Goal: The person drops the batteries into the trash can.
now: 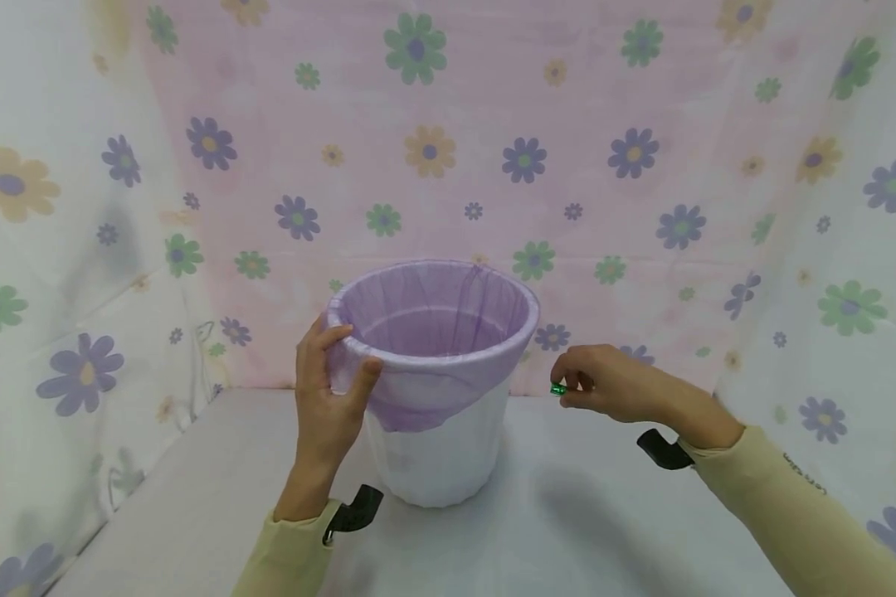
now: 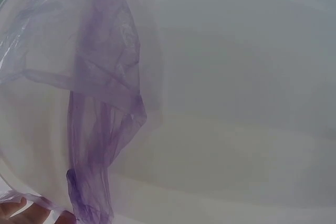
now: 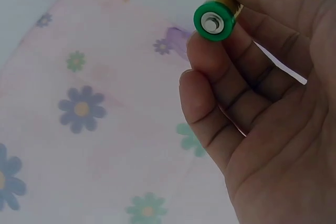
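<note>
A white trash bin (image 1: 440,464) stands upright, lined with a sheer purple plastic bag (image 1: 433,398) folded down over its rim. My left hand (image 1: 328,419) grips the bin's left side at the rim, thumb on the outer front and fingers around the edge. In the left wrist view the bin wall (image 2: 236,87) and loose bag folds (image 2: 105,72) fill most of the picture, with some fingertips at the lower left corner. To the right of the bin, my right hand (image 1: 616,385) pinches a small green-and-gold battery (image 3: 215,20) between thumb and fingers, metal end showing.
The bin rests on a white-covered surface (image 1: 216,489). Flowered cloth (image 1: 433,99) hangs behind and at both sides. A black wrist mount (image 1: 354,507) sits on the left sleeve, another black mount (image 1: 664,449) on the right.
</note>
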A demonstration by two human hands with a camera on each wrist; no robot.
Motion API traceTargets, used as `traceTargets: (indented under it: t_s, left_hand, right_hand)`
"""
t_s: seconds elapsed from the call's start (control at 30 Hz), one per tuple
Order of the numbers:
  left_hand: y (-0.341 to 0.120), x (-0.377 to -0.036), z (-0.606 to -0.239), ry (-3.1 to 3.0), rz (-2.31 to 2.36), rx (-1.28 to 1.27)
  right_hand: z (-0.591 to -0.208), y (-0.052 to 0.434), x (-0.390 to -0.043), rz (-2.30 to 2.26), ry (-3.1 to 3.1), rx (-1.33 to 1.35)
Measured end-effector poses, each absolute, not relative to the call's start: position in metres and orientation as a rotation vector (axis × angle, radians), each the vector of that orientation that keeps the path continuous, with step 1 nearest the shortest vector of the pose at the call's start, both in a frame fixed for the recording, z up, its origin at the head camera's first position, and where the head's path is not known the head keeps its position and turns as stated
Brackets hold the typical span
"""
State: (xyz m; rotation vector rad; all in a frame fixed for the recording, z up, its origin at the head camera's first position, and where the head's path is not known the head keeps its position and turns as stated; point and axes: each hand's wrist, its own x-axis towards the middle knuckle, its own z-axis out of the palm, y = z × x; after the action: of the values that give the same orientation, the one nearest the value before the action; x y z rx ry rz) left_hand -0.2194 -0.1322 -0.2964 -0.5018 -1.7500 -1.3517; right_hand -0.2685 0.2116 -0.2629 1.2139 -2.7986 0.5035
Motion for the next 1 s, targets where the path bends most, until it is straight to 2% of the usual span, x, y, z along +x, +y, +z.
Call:
traceTargets:
  t_s: [0.5,1.0]
  left_hand:
    - [-0.132,-0.218,-0.295,-1.762,-1.387,-0.489]
    - [-0.132,-0.218,-0.296,-1.776,-1.381,-0.474]
  right_hand:
    - [-0.181,0.186,-0.264,0.372,-2.632,1.231]
    - [-0.166,0.134,-0.286,0.408,-2.671,1.264]
